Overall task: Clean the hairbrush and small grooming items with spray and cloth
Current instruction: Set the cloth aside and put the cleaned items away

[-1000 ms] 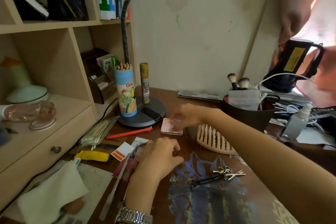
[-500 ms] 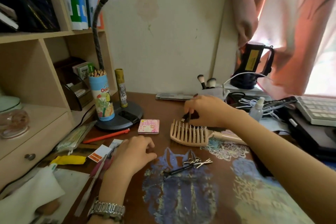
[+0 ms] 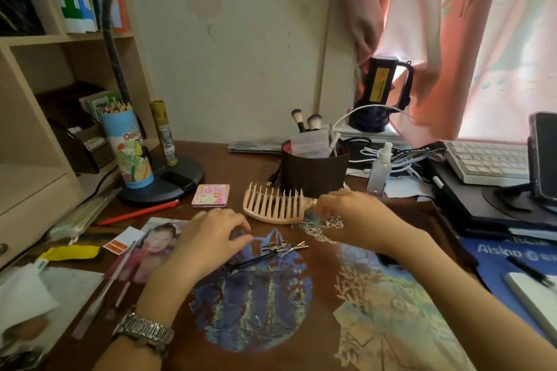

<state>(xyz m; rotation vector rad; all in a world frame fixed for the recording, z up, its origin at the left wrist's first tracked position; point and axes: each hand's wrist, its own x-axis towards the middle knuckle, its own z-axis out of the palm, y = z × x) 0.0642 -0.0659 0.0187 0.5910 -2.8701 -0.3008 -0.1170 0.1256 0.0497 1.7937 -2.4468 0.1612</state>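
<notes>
The right hand (image 3: pixel 346 211) has its grip pinched around the handle end of the pale pink, wide-toothed plastic hairbrush (image 3: pixel 272 206), which lies teeth-up on the dark brown tabletop (image 3: pixel 325 325). The brush head extends away from that grip toward the left hand (image 3: pixel 215 233). The left hand rests on the tabletop with fingers loosely curled and holds nothing.

Just nearer the person than the brush, between the two hands, lie the small metal hair clips and a black pin (image 3: pixel 271 250), untouched. A small pink square compact (image 3: pixel 211 195) sits beyond the left hand, just beside the brush head.

The clear plastic spray bottle (image 3: pixel 379 172) stands beyond the right-hand grip, near a dark brown cup of make-up brushes (image 3: pixel 313 169), and no hand is on it. A white cloth (image 3: pixel 24 301) lies well off to the far side of the left hand, also unused.

Judging from this, the cleaning proper has not begun: nothing looks sprayed or wiped, and the items are merely gathered. Spraying and wiping the brush, clips and compact all appear to remain.
</notes>
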